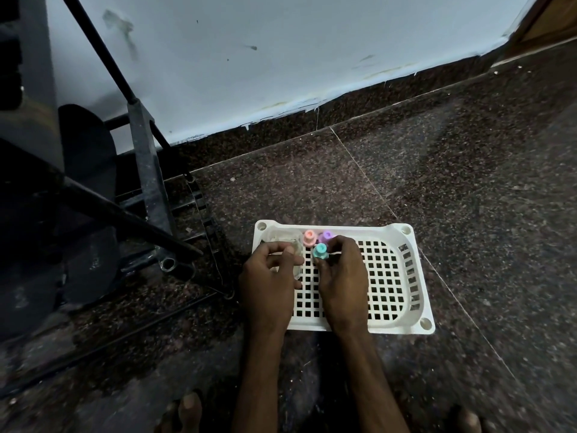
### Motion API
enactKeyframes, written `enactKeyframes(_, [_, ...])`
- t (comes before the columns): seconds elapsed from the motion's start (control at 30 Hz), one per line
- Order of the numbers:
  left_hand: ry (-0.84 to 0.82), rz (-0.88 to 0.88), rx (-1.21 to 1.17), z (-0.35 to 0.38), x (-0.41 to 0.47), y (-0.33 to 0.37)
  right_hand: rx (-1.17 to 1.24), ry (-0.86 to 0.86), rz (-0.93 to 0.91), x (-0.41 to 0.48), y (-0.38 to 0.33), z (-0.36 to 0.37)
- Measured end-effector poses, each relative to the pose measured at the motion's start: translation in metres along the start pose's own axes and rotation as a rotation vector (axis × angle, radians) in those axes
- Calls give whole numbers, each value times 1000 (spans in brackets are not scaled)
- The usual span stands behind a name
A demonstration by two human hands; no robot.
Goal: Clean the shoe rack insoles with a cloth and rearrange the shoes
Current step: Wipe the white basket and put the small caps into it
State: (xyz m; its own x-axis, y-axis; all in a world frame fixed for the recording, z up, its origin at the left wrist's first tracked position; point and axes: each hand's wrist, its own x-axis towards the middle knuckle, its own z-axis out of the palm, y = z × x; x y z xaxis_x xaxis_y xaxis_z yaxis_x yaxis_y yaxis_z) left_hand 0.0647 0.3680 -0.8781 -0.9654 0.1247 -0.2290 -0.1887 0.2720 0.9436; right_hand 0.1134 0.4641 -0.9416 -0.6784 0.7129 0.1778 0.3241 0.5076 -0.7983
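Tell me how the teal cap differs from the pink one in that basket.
The right hand pinches the small teal plastic cap; no hand holds the small pink plastic cap. The teal one sits nearer the person, the pink one nearer the far rim of the white slotted plastic basket. Both share one flanged shape.

Three caps, one basket, two hands

1. Left hand, lower centre of frame: bare, one short nail showing at a fingertip.
2. Right hand, just right of it: bare, back and knuckles in view.
3. Left forearm and right forearm: bare down to the bottom edge, slim, narrowing at the wrists.
4. Left foot and right foot, bottom edge: bare toes only, dim and blurred.
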Motion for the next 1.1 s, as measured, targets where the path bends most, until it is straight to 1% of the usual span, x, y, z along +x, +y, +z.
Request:
enactKeyframes(0.07, [8,2,8,0,0,-1,19,31,24,-2,-1,-2])
enactKeyframes(0.13, [17,3,6,-1,1,-2,-22,73,43,-3,-1,-4])
enactKeyframes(0.27, [15,0,33,-2,0,-7,-48,37,107,1,2,-1])
enactKeyframes(0.43, [16,-1,50,-1,1,-10,-31,24,95,5,6,6])
enactKeyframes(0.6, [18,34,81,-1,3,-12,-59,34,82,5,5,8])
enactKeyframes(0.83, [44,73,139,-4,4,-19,-30,13,36,4,3,-3])
enactKeyframes(0.9, [82,144,240,-7,0,-16,-38,34,46,2,3,-15])
enactKeyframes(1.03, [200,405,469,-9,-7,-15,-102,218,57,-15,11,-48])
enactKeyframes(1.1, [185,509,520,-1,-10,-20,-145,213,40,-27,16,-54])
